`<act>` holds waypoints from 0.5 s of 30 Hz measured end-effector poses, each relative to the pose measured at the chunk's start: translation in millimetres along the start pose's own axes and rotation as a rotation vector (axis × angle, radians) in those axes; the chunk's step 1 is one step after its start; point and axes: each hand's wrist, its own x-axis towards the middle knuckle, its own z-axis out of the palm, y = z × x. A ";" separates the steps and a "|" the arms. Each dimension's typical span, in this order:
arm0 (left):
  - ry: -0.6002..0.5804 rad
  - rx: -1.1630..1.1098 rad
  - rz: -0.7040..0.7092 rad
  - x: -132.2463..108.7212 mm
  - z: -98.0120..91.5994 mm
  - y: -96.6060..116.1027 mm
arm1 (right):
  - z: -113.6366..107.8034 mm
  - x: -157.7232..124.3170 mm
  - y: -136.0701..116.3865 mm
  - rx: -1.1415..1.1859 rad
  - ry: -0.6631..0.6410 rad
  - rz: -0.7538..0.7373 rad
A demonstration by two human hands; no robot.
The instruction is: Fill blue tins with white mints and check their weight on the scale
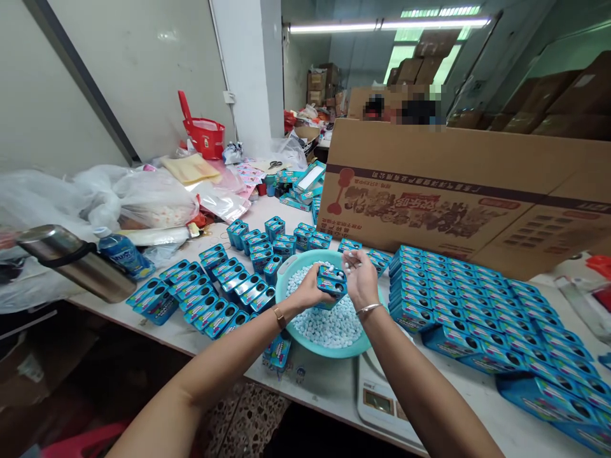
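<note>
My left hand (309, 291) is closed around a small teal box (331, 281), held over a teal bowl (286, 286) full of pale blue candies (329, 324). My right hand (360, 277) hovers right above the box with fingers pinched on a few candies. Both wrists wear thin bracelets. The bowl sits on a white table (324, 381).
Several open teal boxes (214, 292) stand left of the bowl and stacked ones (477, 305) lie to the right. A large cardboard carton (458, 184) stands behind. A white scale (382, 401) sits at the table's front edge, a steel flask (71, 261) and plastic bags at left.
</note>
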 end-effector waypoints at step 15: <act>-0.049 -0.273 -0.071 -21.4 -12.6 0.2 | -33.6 -46.2 22.1 -0.424 -0.308 -0.148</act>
